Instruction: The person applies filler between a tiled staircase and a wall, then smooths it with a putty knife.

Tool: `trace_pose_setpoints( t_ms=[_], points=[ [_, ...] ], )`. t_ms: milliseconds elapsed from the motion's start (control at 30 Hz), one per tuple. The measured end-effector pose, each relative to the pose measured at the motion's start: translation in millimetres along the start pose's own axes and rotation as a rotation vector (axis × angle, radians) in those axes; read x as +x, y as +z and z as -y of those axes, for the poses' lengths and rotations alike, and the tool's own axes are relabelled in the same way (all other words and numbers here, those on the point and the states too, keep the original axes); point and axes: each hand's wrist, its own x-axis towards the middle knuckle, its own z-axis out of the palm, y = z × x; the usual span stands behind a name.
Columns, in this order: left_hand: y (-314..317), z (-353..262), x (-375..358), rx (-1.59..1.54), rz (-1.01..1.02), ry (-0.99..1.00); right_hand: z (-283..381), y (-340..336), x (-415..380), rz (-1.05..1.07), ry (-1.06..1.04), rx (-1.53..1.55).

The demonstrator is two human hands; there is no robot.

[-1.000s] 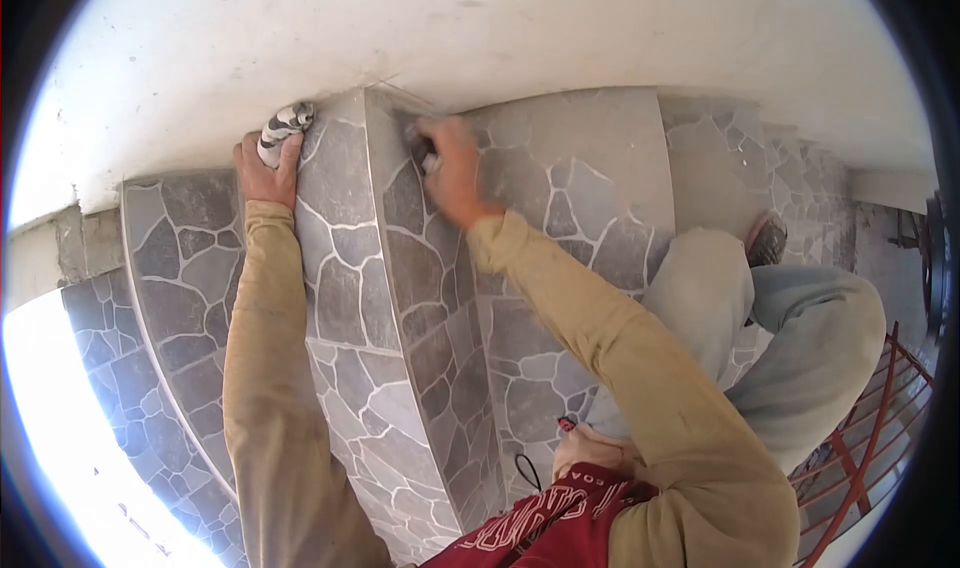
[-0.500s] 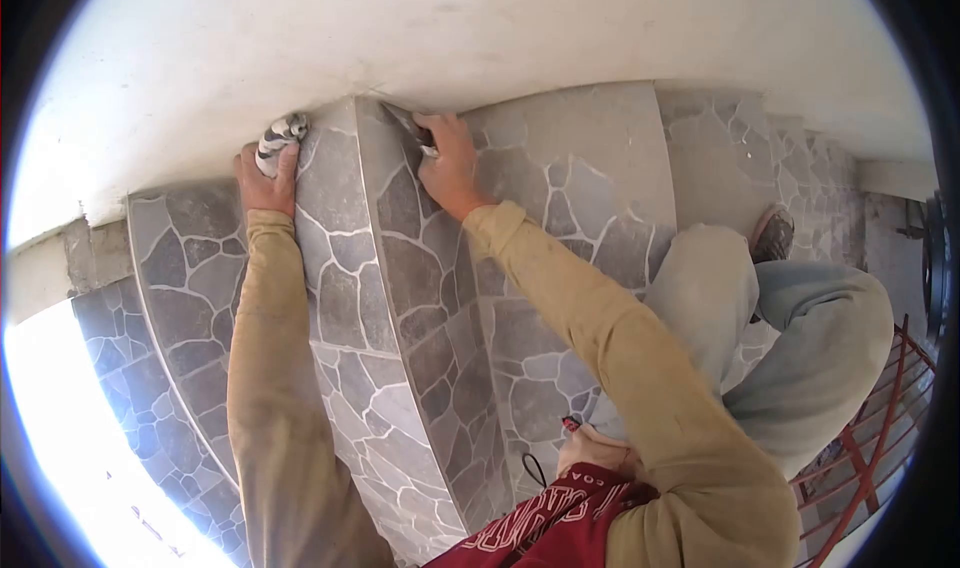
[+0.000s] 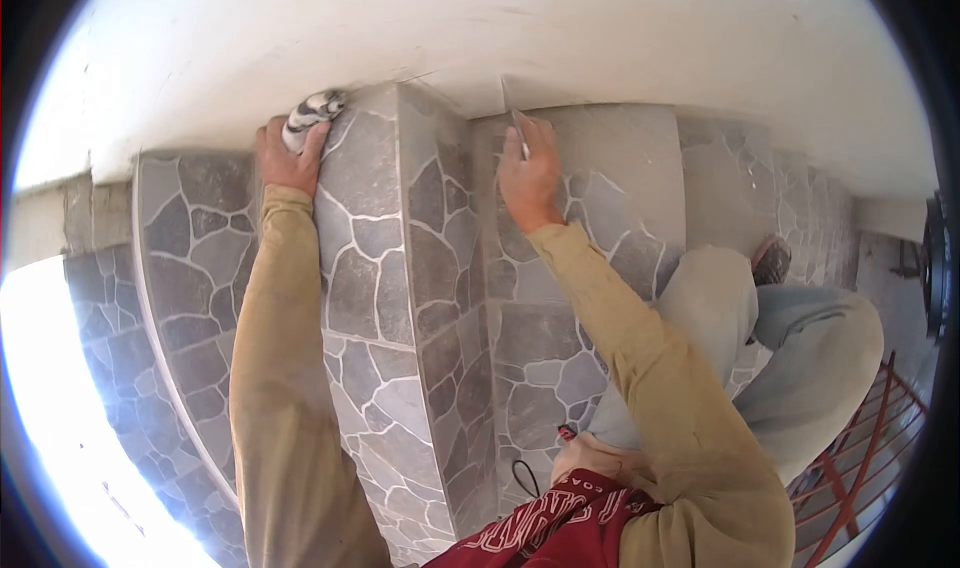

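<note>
My left hand [image 3: 290,163] is closed around a bunched black-and-white striped cloth [image 3: 308,123], at the top edge of a stone-patterned tile step [image 3: 362,208] where it meets the white wall [image 3: 600,28]. In my right hand [image 3: 530,178] is a putty knife [image 3: 512,108], its thin metal blade pointing up against the foot of the wall, right of the step's inner corner. My fingers cover most of its handle.
More tiled steps lie at the left and far right, with a bright opening at the lower left. My bent leg [image 3: 800,348] and shoe [image 3: 771,260] are on the right. Red metal bars [image 3: 850,468] stand at the lower right.
My right hand has moved right with the putty knife, from the step's corner to the wall beyond it. The view has shifted slightly; my left hand still grips the cloth.
</note>
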Motion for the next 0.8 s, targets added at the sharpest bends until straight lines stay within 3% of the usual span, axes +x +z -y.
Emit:
trace_pose_setpoints(
  t_ms=[33, 100, 233, 300, 400, 433, 500, 800],
  points=[
    [-1, -4, -1, 0.007, -0.002, -0.015, 0, 5, 1, 0.023, -0.011, 0.010],
    [-4, -7, -2, -0.003, -0.001, -0.037, 1, 11, 1, 0.271, -0.364, -0.111],
    [-5, -12, -2, -0.029, -0.024, -0.039, -17, 18, 19, 0.327, -0.385, -0.194],
    [-6, -12, -2, -0.044, -0.002, -0.043, -19, 7, 2, 0.142, -0.116, -0.149],
    [-6, -12, -2, -0.069, -0.039, -0.032, -5, -2, -19, 0.104, -0.069, -0.062],
    [-4, -9, -2, -0.065, -0.049, -0.033, 3, 3, -24, 0.112, -0.074, -0.062],
    [-4, -9, -4, -0.075, -0.045, -0.044, 21, 14, -29, 0.210, -0.394, -0.082],
    [0, -3, -5, -0.122, 0.000, -0.038, 18, 31, -20, 0.334, -0.341, -0.131]
  ],
)
